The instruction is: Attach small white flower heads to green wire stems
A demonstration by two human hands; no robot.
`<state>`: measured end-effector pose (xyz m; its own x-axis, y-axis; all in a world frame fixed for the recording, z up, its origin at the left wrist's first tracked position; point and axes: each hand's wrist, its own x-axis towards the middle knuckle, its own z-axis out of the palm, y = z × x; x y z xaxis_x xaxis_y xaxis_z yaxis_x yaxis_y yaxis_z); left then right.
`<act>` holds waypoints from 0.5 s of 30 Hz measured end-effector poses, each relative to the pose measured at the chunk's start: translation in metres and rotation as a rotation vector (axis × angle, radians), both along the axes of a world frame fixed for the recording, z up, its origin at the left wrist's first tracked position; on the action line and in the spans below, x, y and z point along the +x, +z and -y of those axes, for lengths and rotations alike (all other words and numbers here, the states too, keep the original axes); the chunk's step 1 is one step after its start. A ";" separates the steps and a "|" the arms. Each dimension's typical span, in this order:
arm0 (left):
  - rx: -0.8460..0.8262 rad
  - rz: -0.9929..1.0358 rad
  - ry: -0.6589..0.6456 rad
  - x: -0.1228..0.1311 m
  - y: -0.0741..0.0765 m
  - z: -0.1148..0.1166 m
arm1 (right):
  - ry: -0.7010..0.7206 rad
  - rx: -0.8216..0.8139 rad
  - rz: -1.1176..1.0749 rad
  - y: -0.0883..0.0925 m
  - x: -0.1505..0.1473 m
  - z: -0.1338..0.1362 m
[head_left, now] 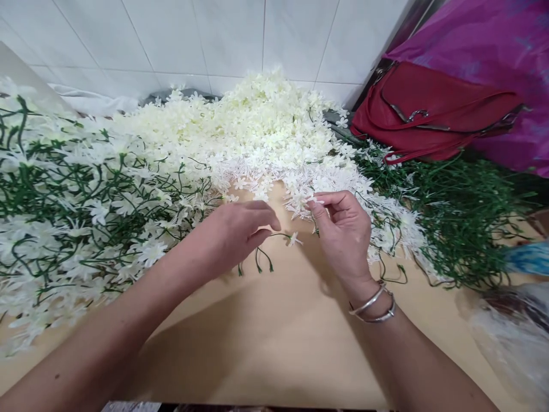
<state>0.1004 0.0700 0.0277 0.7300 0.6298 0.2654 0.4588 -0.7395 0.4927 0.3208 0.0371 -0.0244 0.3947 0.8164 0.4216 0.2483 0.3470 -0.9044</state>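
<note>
My left hand is closed, thumb and fingers pinched on a thin green artificial flower stem. A small white flower shows at the end of that stem, and several bare green stem ends hang below the hand. My right hand, with silver bangles at its wrist, is closed in a pinch on a white artificial flower. Loose white petal pieces lie just beyond both hands. The exact grip of the left fingertips is partly hidden.
White flowers on green stems are heaped at left. A pile of cream blossoms rises against the tiled wall. Green stems lie at right, below a red handbag. A clear plastic bag sits on the table.
</note>
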 end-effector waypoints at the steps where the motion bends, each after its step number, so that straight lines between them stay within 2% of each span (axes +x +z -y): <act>1: 0.024 -0.050 -0.006 -0.005 -0.003 0.002 | -0.020 0.007 -0.002 0.001 0.002 -0.001; 6: 0.088 -0.185 -0.097 -0.019 -0.021 0.017 | -0.027 -0.001 -0.025 0.005 0.008 -0.002; 12: 0.172 -0.308 -0.207 -0.013 -0.021 0.019 | 0.013 -0.032 -0.055 0.019 0.007 0.002; 15: 0.220 -0.283 -0.259 -0.013 -0.028 0.013 | 0.066 -0.100 -0.034 0.030 0.008 0.010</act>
